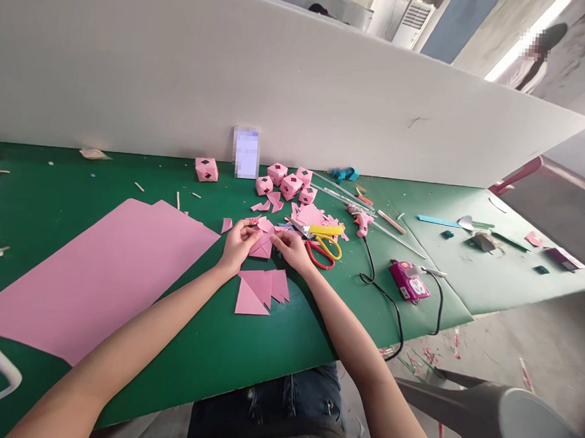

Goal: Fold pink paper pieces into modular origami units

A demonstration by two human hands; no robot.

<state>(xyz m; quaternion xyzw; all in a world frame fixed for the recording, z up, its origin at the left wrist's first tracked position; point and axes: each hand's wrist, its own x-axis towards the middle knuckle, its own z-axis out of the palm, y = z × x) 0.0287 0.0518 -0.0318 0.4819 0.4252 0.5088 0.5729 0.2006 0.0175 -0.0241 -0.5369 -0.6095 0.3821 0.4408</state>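
Note:
Between my two hands is a small creased piece of pink paper (261,247), its top part folded up. The fingers of my left hand (241,242) pinch its left edge, and my right hand (289,247) pinches the right edge. Just below, several cut pink paper pieces (254,293), some with notched edges, lie on the green table. To the right of my right hand rest scissors (324,246) with red and yellow handles, beside a heap of pink scraps (310,215). Folded pink paper shapes with dark openings (291,187) stand behind the scraps.
Large pink sheets (99,265) cover the table's left side. A pink glue gun (363,222) with a black cord lies right, near clear sticks (396,238) and a purple box (409,280). A phone (247,152) leans against the white partition (182,71). A grey chair (499,420) stands lower right.

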